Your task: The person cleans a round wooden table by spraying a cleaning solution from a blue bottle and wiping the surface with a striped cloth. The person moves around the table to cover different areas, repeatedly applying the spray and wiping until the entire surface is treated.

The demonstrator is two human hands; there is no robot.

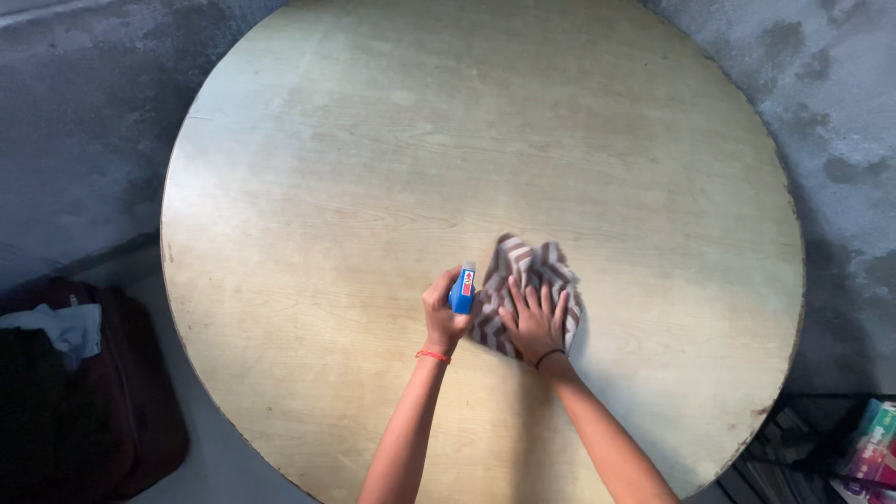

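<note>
A round pale wooden table (pixel 373 140) fills the view. My left hand (pixel 442 313) grips a small blue spray bottle (pixel 463 287), held upright just above the tabletop. A red thread circles that wrist. Right beside it, my right hand (pixel 534 322) presses flat, fingers spread, on a crumpled brown-and-white striped cloth (pixel 532 266) lying on the table. A dark band is on the right wrist. The bottle touches or nearly touches the cloth's left edge.
Grey concrete floor (pixel 75 112) surrounds the table. A dark maroon bag (pixel 103 401) with a pale cloth on it sits at the lower left. Colourful packets (pixel 873 448) lie at the lower right beside a dark grate.
</note>
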